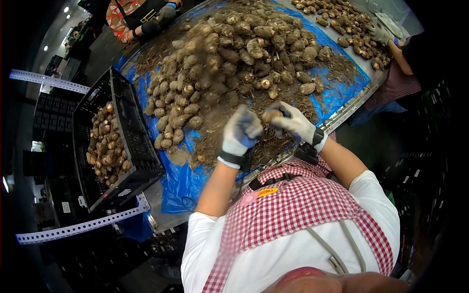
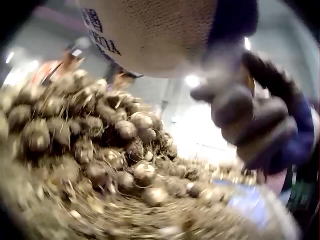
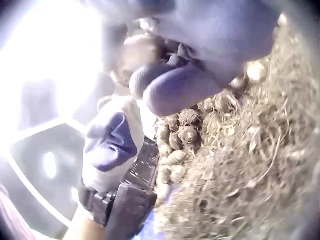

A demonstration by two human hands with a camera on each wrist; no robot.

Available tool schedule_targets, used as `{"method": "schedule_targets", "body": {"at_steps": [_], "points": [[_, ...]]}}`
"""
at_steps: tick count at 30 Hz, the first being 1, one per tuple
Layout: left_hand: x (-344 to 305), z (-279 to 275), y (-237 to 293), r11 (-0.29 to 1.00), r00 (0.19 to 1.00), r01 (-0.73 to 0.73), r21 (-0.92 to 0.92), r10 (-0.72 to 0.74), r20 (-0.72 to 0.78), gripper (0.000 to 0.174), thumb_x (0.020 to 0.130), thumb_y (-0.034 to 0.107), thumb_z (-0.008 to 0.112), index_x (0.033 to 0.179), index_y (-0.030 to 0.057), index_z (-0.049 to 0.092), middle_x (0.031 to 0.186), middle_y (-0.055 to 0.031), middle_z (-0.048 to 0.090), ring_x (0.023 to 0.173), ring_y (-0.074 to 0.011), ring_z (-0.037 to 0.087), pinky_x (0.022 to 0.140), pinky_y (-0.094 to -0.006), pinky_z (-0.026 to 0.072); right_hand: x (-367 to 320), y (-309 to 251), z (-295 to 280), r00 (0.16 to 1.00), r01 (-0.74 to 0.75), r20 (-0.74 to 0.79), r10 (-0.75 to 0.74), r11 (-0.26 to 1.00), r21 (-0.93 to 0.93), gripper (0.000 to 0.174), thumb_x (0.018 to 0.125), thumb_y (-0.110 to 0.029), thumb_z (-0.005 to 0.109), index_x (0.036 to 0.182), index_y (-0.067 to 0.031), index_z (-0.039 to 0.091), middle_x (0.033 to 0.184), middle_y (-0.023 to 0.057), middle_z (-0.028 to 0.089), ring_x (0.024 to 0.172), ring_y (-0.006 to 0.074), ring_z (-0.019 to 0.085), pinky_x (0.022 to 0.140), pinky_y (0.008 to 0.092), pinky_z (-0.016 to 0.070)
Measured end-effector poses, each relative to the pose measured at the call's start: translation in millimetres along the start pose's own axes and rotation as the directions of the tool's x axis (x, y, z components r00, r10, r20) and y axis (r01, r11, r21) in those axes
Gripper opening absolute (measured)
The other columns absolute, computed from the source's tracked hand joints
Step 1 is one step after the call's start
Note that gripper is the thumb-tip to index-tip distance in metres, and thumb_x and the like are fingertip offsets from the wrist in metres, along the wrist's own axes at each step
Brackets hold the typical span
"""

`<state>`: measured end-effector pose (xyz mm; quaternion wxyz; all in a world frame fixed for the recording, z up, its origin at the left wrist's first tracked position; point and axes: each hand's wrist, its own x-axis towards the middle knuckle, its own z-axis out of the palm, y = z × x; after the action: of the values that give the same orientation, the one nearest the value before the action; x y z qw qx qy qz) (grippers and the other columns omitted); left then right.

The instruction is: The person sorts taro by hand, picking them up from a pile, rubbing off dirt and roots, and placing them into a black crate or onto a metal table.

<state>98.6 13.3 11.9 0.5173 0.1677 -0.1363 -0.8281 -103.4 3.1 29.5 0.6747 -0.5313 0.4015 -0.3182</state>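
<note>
Both hands wear pale work gloves with blue-grey palms. My right hand (image 1: 295, 123) grips a small brown taro corm (image 1: 271, 115) between thumb and fingers, over the near edge of the heap. Just left of it is my left hand (image 1: 241, 129), blurred, its fingers curled and no object showing in them. In the right wrist view the left hand (image 3: 112, 137) is a curled fist below the taro (image 3: 137, 57). A large pile of hairy, soil-covered taros (image 1: 244, 44) rises beyond both hands. Loose roots and soil (image 1: 268, 144) lie beneath them.
Blue plastic sheeting (image 1: 183, 188) covers the metal table. At the left stands a black crate (image 1: 139, 132) holding cleaned taros (image 1: 107, 146). Across the table is another gloved person (image 1: 159, 19); at the far right, a gloved hand (image 1: 380, 33) touches more taros (image 1: 337, 22).
</note>
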Motion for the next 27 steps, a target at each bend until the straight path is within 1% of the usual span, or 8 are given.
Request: {"method": "schedule_targets", "body": {"at_steps": [3,5,6,7,12,20,23,27], "points": [[-2,1,20,0.967,0.976,-0.215,0.139,0.21,0.054,0.022,0.093,0.025,0.059,0.082,0.0074,0.052,0.065,0.0017,0.041,0.058,-0.0102,0.042,0.054,-0.0252,0.0368,10,18,-14,0.956,-0.283,0.131,0.263,0.705,0.651,0.047,0.097,-0.05,0.044,0.112,-0.0071,0.056,0.073,0.0037,0.055,0.045,0.0104,0.037,0.043,0.025,0.0299],[0,-16,20,0.255,0.937,-0.077,0.964,0.348,-0.017,0.036,0.088,0.025,0.066,0.108,-0.0013,0.054,0.09,-0.0105,0.055,0.079,-0.0203,0.056,0.076,-0.0336,0.0487,15,35,-26,0.894,-0.426,0.234,0.381,0.568,0.704,0.047,0.098,-0.051,0.04,0.113,-0.0094,0.057,0.069,0.0029,0.053,0.045,0.0101,0.035,0.043,0.0249,0.0283],[5,-25,18,-0.296,0.914,-0.057,0.953,0.37,0.17,0.045,0.086,0.025,0.068,0.116,-0.0031,0.052,0.101,-0.0157,0.057,0.089,-0.0246,0.058,0.085,-0.0372,0.0496,16,37,-27,0.876,-0.449,0.218,0.43,0.565,0.692,0.047,0.098,-0.052,0.039,0.113,-0.0107,0.057,0.067,0.0026,0.052,0.045,0.0102,0.035,0.043,0.0249,0.0286],[5,-33,15,-0.374,0.909,-0.098,0.922,0.344,0.236,0.057,0.084,0.028,0.069,0.125,-0.0048,0.047,0.117,-0.0218,0.053,0.105,-0.031,0.055,0.093,-0.0407,0.0457,18,37,-28,0.857,-0.47,0.201,0.473,0.562,0.681,0.047,0.098,-0.052,0.038,0.114,-0.012,0.057,0.066,0.0024,0.051,0.045,0.0102,0.035,0.043,0.025,0.0289],[31,2,-9,-0.06,0.976,-0.206,0.977,0.063,0.209,0.041,0.083,0.02,0.067,0.115,-0.0031,0.055,0.098,-0.0148,0.067,0.091,-0.0212,0.064,0.08,-0.034,0.0504,5,18,-10,0.913,-0.406,0.201,0.354,0.826,0.391,0.051,0.097,-0.058,0.035,0.116,-0.0165,0.057,0.074,0.0052,0.063,0.051,0.0129,0.056,0.046,0.0248,0.0452],[18,20,-14,0.068,0.916,-0.249,0.966,0.34,0.212,0.023,0.091,0.006,0.057,0.112,-0.0014,0.061,0.085,-0.004,0.065,0.071,-0.0103,0.059,0.064,-0.0251,0.0485,-5,-8,-78,0.9,-0.396,0.236,0.367,0.914,0.086,0.038,0.096,-0.031,0.053,0.126,-0.0076,0.054,0.094,0.002,0.061,0.059,0.0076,0.059,0.051,0.0222,0.0504],[19,20,8,0.23,0.874,-0.219,0.948,0.478,0.086,0.032,0.093,0.008,0.057,0.123,-0.0015,0.054,0.108,-0.0086,0.062,0.093,-0.0144,0.059,0.083,-0.0269,0.0482,21,27,-179,0.991,-0.089,-0.065,0.117,0.938,0.336,0.036,0.096,-0.036,0.053,0.125,-0.0145,0.057,0.079,-0.0035,0.054,0.056,0.0073,0.05,0.046,0.0195,0.0408],[3,-17,16,0.159,0.94,0.077,0.984,0.318,-0.125,0.036,0.089,0.011,0.059,0.123,-0.0028,0.055,0.112,-0.0129,0.065,0.104,-0.0188,0.061,0.092,-0.0292,0.0463,48,19,-306,0.671,-0.162,-0.689,0.272,0.962,0.221,0.051,0.088,-0.046,0.062,0.113,-0.0007,0.059,0.076,0.0095,0.063,0.056,0.0179,0.06,0.053,0.031,0.0521]]}}
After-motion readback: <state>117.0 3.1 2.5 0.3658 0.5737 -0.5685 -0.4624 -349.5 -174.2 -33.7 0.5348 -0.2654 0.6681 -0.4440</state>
